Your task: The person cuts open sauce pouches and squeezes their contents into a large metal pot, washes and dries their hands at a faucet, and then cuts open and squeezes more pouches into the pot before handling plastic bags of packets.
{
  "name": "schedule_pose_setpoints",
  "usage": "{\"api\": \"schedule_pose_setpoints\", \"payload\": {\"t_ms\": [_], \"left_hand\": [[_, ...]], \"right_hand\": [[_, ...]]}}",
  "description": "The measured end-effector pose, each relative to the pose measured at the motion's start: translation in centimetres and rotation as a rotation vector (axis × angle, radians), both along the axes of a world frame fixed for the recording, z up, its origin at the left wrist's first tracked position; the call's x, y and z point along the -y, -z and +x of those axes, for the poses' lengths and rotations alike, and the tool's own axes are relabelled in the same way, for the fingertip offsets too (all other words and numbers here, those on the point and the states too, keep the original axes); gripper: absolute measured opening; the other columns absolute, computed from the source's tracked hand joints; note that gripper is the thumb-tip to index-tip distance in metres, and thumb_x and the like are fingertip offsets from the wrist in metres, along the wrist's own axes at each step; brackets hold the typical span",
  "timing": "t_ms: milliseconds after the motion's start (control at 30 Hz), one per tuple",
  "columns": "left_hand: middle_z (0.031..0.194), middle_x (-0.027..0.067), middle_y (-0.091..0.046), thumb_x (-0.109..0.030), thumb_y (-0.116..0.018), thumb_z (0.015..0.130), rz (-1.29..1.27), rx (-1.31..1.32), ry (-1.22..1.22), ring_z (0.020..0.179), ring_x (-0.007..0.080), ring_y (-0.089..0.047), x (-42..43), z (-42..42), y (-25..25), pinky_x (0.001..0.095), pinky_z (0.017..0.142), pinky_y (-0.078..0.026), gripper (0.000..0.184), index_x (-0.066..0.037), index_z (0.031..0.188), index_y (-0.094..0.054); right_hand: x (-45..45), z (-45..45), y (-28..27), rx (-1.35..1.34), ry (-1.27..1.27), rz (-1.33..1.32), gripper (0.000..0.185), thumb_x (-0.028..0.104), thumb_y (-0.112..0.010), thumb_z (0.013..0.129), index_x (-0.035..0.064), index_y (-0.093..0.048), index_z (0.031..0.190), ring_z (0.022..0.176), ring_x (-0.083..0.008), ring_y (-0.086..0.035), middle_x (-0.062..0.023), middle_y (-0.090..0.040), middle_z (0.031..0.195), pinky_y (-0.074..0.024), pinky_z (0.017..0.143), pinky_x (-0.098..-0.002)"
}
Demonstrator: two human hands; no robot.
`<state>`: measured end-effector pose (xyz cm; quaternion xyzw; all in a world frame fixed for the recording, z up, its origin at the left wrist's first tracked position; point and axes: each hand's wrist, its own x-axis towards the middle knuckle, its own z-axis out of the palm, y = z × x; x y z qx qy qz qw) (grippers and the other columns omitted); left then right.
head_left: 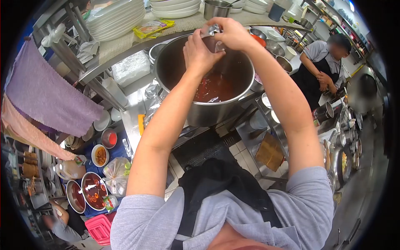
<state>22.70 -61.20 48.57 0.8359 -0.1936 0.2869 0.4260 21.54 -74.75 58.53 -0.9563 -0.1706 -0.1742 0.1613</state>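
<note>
- At the far left hangs a purple cloth [50,89], with a pink cloth [35,131] below it
- In the lower left corner, a co-worker [68,225] in a grey shirt stands near a pink basket [98,230]
- Just above the basket are two large bowls of dark red liquid [95,191], side by side, with a smaller bowl of brown food [100,156] and a filled plastic bag [116,177] near them
- Along the top, a stack of white plates [114,25] stands on a shelf, a yellow packet [153,29] just beside it
- A knife with a yellow handle [141,124] lies on the steel desk [131,118], left of the big pot
- The big pot [204,116] holds reddish-brown liquid [221,88]
- Over this pot, the left hand [200,55] curls its fingers and thumb around the lower part of a small crumpled bag [213,30]
- The right hand [232,34] grasps the same bag from the other side, so the bag is up between both hands, above the liquid
- At the right, another co-worker [318,66] in a black apron stands with hands together
</note>
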Motion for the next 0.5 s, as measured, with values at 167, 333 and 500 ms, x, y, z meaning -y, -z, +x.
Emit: {"api": "schedule_pose_setpoints", "payload": {"t_ms": [167, 333, 500], "left_hand": [[0.119, 0.0214, -0.059, -0.035, -0.089, 0.063, -0.092, 0.142, -0.133, 0.111, 0.0398, -0.059, 0.7, 0.5, -1.4, 0.0489, 0.093, -0.049, 0.088, -0.001, 0.131, -0.045], [0.114, 0.0215, -0.059, -0.029, -0.069, 0.083, -0.115, 0.091, 0.008, 0.102, 0.0432, -0.057, 2.6, 0.8, -0.8, 0.0542, 0.085, -0.048, 0.053, 0.0, 0.122, -0.049], [0.114, 0.0244, -0.057, -0.029, -0.067, 0.085, 0.056, 0.086, 0.073, 0.105, 0.0443, -0.056, 2.6, 2.7, 0.4, 0.0558, 0.087, -0.047, 0.05, 0.0, 0.122, -0.05]], "right_hand": [[0.6, -1.7, 3.7, -0.06, -0.165, 1.072, 0.083, 0.013, -0.079, 0.082, -0.003, -0.035, 0.15, 0.114, -0.0211, -0.06, -0.0177, -0.06, 0.128, -0.0481, 0.099, -0.0362], [-2.8, 2.0, 4.7, 0.162, 0.049, 1.038, 0.059, 0.018, -0.084, 0.076, -0.0036, -0.058, 0.124, 0.091, -0.0163, -0.064, -0.012, -0.068, 0.108, -0.0535, 0.082, -0.0318], [-2.9, 4.0, 4.8, 0.27, 0.12, 0.876, 0.039, 0.019, -0.076, 0.073, 0.0009, -0.068, 0.106, 0.088, -0.0257, -0.069, -0.0174, -0.072, 0.096, -0.0535, 0.083, -0.0365]]}}
